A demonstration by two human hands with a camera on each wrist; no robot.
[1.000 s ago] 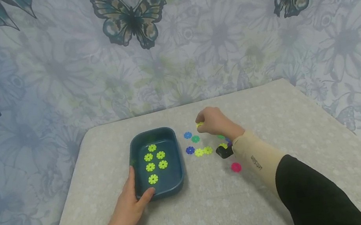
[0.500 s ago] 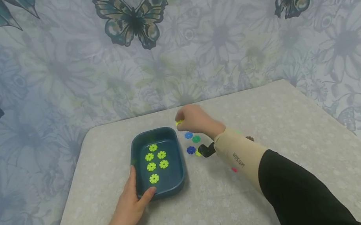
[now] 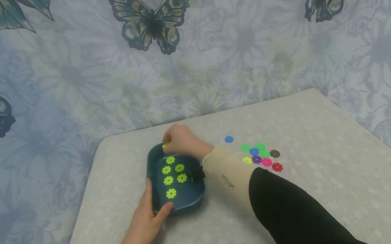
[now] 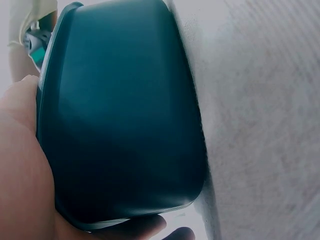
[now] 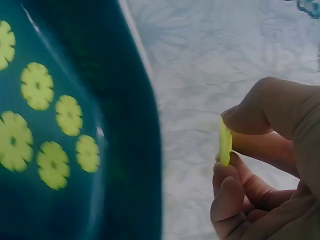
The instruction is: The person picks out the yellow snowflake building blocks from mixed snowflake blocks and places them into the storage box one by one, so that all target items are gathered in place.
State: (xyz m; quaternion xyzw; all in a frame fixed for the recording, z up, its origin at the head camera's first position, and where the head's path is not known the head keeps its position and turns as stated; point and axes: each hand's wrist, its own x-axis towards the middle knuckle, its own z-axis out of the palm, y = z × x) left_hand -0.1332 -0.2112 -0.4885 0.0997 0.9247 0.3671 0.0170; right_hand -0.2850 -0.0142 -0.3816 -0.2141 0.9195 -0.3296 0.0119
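My left hand (image 3: 141,226) holds the dark teal tray (image 3: 190,208) by its near left corner, thumb over the rim and fingers along the side. In the left wrist view the tray's outer wall (image 4: 120,110) fills the middle. Over the tray's far end, my right hand (image 3: 183,140) pinches a yellow notched disc (image 5: 225,142) on edge between thumb and fingertips. Several matching yellow discs (image 3: 171,193) lie flat and apart on the tray's floor. The right wrist and sleeve cover part of the tray's right rim.
Right of the tray, loose notched discs lie on the pale tablecloth (image 3: 215,239): a lone blue one (image 3: 229,139) and a cluster with green (image 3: 245,147), purple (image 3: 256,159), brown (image 3: 275,153) and red (image 3: 277,167). A butterfly-patterned wall (image 3: 211,76) stands behind the table.
My right hand has carried the pinched yellow disc left, from above the loose discs to over the tray's far end. The left hand keeps its hold. The head view has shifted slightly.
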